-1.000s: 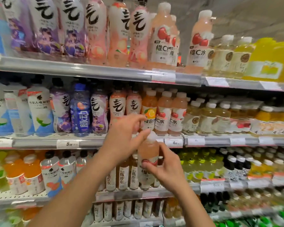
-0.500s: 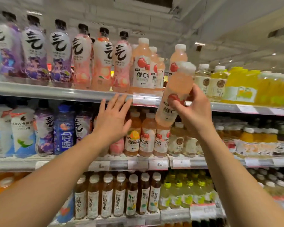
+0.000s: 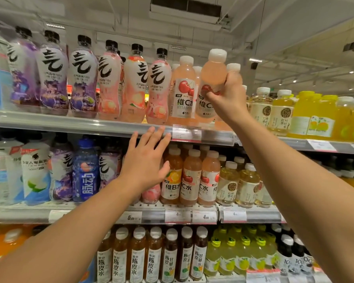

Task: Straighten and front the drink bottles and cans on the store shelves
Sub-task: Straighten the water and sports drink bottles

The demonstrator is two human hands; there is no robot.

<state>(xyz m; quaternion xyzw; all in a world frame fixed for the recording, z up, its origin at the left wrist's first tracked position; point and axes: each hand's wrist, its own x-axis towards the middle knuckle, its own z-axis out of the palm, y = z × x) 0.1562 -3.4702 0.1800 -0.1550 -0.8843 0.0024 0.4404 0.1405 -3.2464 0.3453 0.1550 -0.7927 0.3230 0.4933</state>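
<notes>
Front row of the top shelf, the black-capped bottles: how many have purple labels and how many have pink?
Purple-label bottles: 3
Pink-label bottles: 3
Total: 6

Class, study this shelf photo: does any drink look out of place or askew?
Yes. On the middle shelf, one blue plastic bottle stands alone among purple-labelled ones. On the top shelf, the pink cherry-label bottle held by the right hand tilts, not yet seated.
</notes>
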